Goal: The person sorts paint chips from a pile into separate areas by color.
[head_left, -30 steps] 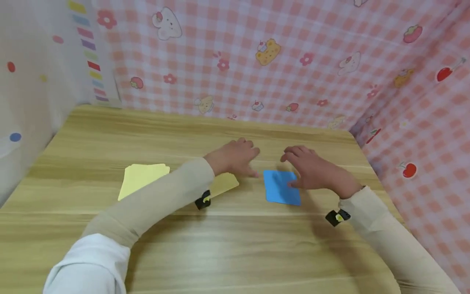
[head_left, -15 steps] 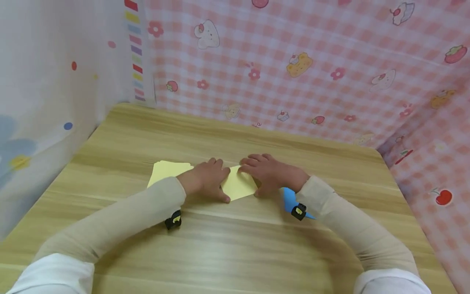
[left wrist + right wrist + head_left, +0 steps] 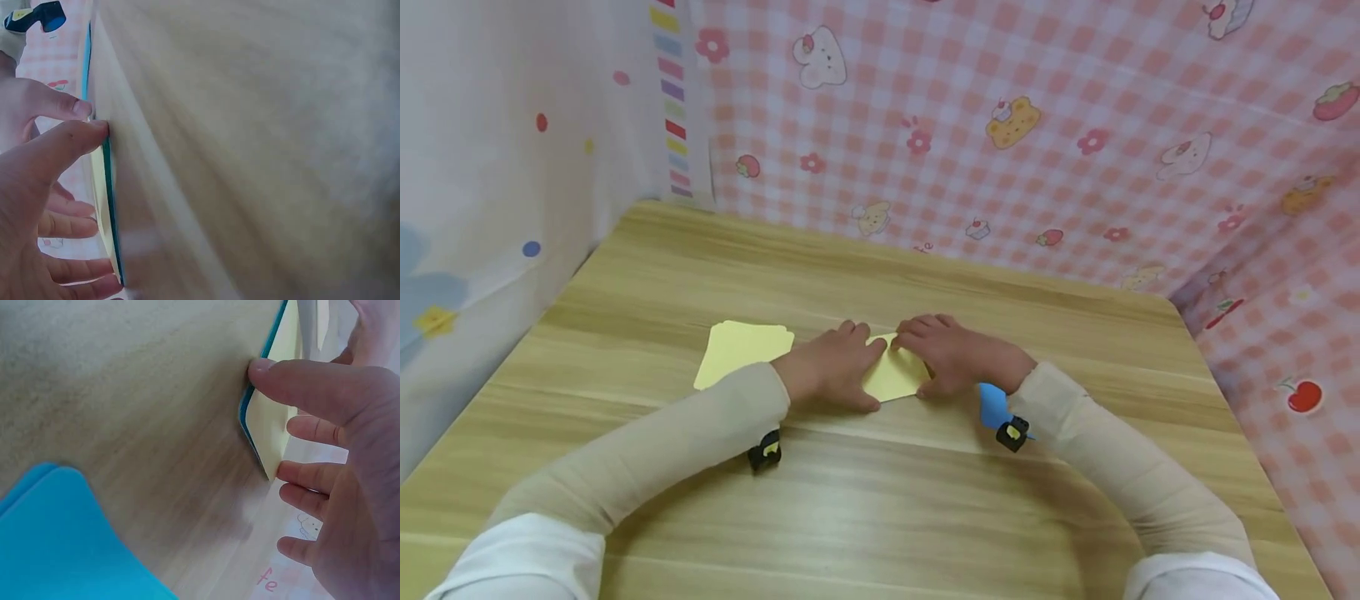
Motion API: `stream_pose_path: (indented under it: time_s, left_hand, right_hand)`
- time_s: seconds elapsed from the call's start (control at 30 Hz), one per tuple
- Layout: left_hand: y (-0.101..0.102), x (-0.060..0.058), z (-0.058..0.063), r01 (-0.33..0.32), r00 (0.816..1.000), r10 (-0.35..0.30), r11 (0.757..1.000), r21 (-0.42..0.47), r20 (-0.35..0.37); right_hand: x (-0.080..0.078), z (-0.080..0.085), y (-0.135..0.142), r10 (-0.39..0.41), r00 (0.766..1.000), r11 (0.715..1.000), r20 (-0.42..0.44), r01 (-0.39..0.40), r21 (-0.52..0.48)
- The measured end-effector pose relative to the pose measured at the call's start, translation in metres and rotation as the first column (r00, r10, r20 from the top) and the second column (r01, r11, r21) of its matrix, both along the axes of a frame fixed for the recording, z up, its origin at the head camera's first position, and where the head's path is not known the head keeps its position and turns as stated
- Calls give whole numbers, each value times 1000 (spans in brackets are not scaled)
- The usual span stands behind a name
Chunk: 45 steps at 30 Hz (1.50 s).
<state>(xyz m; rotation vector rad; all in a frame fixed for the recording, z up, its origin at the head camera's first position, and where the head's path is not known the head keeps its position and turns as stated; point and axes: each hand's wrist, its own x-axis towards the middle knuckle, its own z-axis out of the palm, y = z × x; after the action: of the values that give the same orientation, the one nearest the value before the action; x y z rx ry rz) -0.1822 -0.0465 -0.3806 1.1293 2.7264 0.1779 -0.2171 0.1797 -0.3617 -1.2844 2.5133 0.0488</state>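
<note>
A pile of yellow paper cards [image 3: 897, 379] lies flat on the wooden table, between my two hands. In both wrist views a thin blue edge [image 3: 245, 415] shows beneath the yellow. My left hand [image 3: 831, 367] holds the pile's left side, its thumb at the near edge and its fingers along the other edges. On the opposite side my right hand [image 3: 955, 354] grips it likewise, with the thumb [image 3: 300, 381] at the near right corner and the fingertips reaching the far part. My palms partly cover the pile in the head view.
Another stack of yellow cards [image 3: 743, 350] lies left of my left hand, partly behind the sleeve. Blue cards [image 3: 992, 405] lie under my right wrist, partly hidden by the black wrist camera [image 3: 1012, 433]. Checked cloth [image 3: 940, 183] hangs along the table's back edge.
Both hands came to the middle yellow pile from its right and closed in on its sides. Over the last half second they shifted only slightly. The view has swung right-to-left a little.
</note>
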Motion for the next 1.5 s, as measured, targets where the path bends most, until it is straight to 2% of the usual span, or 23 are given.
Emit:
stream_pose_path:
  time_s: [0.17, 0.3, 0.43, 0.57, 0.67, 0.77, 0.9, 0.97, 1.0, 1.07, 1.13, 1.23, 1.3, 1.4, 1.5]
  left_hand:
    - [-2, -7, 8, -15, 999, 14, 1000, 22, 42]
    - [-13, -15, 27, -21, 995, 15, 998, 62, 95]
    - [-43, -18, 50, -40, 990, 23, 992, 119, 136]
    - [-88, -13, 60, -67, 988, 48, 990, 125, 145]
    - [-123, -4, 54, -91, 986, 72, 989, 118, 151]
    - [-151, 8, 42, -133, 975, 109, 984, 117, 192]
    - [-170, 20, 23, -156, 967, 131, 982, 103, 220]
    - [-174, 24, 19, -158, 970, 140, 984, 79, 198]
    - [-175, 25, 20, -162, 973, 149, 985, 60, 179]
    - [-163, 21, 23, -163, 979, 155, 985, 48, 133]
    - [-146, 15, 32, -155, 986, 152, 987, 49, 74]
    - [-112, 3, 47, -124, 992, 124, 991, 50, -4]
    - [-85, -3, 51, -85, 996, 86, 996, 38, -31]
    - [-45, -8, 45, -43, 999, 42, 999, -15, -31]
    - [-16, -7, 29, -3, 1000, 3, 998, -70, -4]
  right_hand:
    - [2, 12, 2, -11, 1000, 1000, -6, 11, -23]
    - [0, 28, -2, -23, 999, 999, -23, 22, -48]
    - [-4, 41, -24, 2, 998, 996, -59, -7, -87]
    - [-5, 43, -67, 38, 994, 995, -103, -47, -85]
    - [-2, 33, -106, 67, 988, 996, -138, -74, -49]
    - [3, 15, -139, 112, 979, 993, -172, -114, -1]
    - [9, -8, -163, 171, 968, 985, -185, -165, 44]
    - [10, -11, -167, 172, 971, 985, -169, -167, 39]
    - [9, -10, -166, 169, 971, 986, -166, -166, 33]
    - [6, -3, -152, 137, 981, 991, -141, -135, 20]
    - [0, 10, -133, 99, 986, 995, -132, -99, 8]
    - [-9, 32, -97, 50, 991, 999, -123, -51, -9]
    - [-13, 41, -72, 30, 992, 1000, -121, -31, -6]
    - [-15, 41, -41, 4, 996, 999, -87, 0, 45]
    - [-10, 27, -22, -25, 999, 996, -26, 27, 88]
